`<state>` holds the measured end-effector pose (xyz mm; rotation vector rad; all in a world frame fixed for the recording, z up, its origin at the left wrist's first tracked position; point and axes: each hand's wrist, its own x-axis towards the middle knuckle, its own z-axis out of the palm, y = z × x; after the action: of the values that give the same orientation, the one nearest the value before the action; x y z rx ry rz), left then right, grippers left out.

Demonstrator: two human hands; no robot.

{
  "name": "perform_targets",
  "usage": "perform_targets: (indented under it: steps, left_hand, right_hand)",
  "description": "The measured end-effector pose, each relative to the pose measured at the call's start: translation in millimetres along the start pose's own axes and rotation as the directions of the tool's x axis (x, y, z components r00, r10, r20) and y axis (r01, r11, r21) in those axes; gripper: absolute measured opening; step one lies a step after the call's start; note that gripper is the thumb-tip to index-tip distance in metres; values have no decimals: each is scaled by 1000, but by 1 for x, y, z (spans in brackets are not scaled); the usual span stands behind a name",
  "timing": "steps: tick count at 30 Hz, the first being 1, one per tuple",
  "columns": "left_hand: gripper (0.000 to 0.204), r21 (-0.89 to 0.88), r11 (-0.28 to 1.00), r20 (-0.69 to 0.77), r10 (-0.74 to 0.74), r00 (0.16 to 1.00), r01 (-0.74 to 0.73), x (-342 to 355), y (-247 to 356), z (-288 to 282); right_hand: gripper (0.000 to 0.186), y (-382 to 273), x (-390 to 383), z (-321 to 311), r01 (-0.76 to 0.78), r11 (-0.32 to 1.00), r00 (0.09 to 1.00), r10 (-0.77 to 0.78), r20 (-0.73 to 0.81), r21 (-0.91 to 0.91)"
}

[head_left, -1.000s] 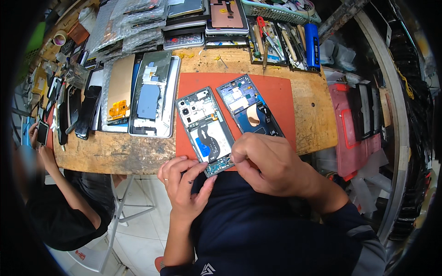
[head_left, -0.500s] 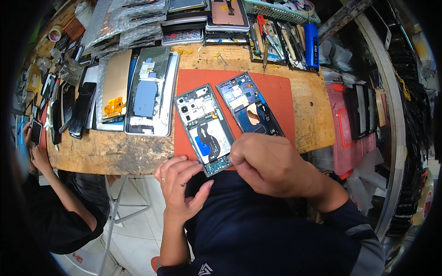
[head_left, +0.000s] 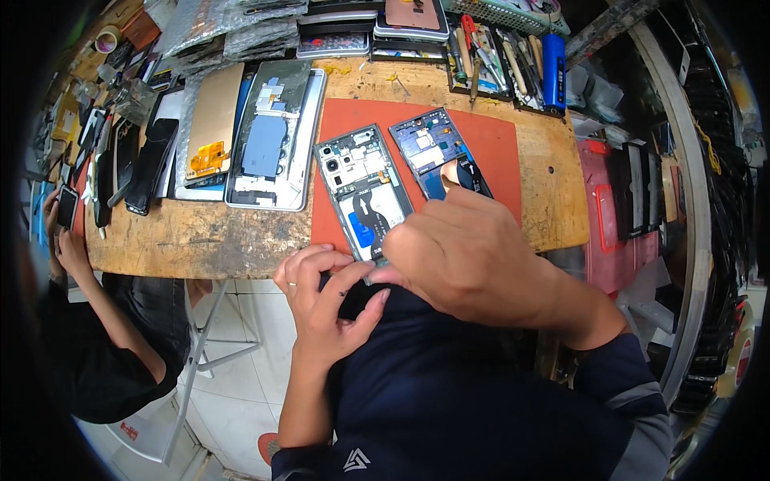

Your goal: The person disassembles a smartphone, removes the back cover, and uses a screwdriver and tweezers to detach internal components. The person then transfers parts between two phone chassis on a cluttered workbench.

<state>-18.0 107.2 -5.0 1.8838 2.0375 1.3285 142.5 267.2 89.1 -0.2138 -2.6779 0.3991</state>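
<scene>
An opened smartphone [head_left: 361,172], its back cover off, lies tilted on an orange-red mat, showing camera lenses, a battery and a black flex cable. My left hand [head_left: 321,301] is at its lower left corner, fingers apart and fingertips against or beside the edge. Curled closed over the phone's lower end is my right hand [head_left: 465,252]; whatever its fingertips pinch is hidden, and so is the lower circuit board. A second opened phone part [head_left: 425,144], with a dark frame and a copper-coloured patch, lies to the right, partly behind my right hand.
Tablet parts [head_left: 265,144] and black phones [head_left: 152,164] lie on the wooden bench [head_left: 233,252] to the left. Tool trays [head_left: 481,68] and a blue cylinder [head_left: 553,76] stand at the back right. Another person's hands [head_left: 68,232] hold a phone at far left.
My right hand has shifted left over the phone's lower end, now covering the small circuit board there. My left fingers sit closer to the right fingertips. The whole view has shifted slightly.
</scene>
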Motion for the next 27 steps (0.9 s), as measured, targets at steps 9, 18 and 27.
perform_targets:
  steps: [9, 18, 27]
  left_hand:
    - [37, 86, 996, -96, -6, 995, 15, -8, 2, 15]
    - [34, 103, 994, -140, -10, 990, 25, -6, 6, 21]
    - [40, 104, 993, -140, -33, 990, 48, -7, 10, 20]
  right_hand:
    - [19, -4, 1, -5, 17, 996, 996, -25, 87, 90]
    - [26, 5, -2, -12, 39, 955, 995, -63, 73, 294]
    - [30, 12, -12, 1, 62, 973, 997, -52, -54, 221]
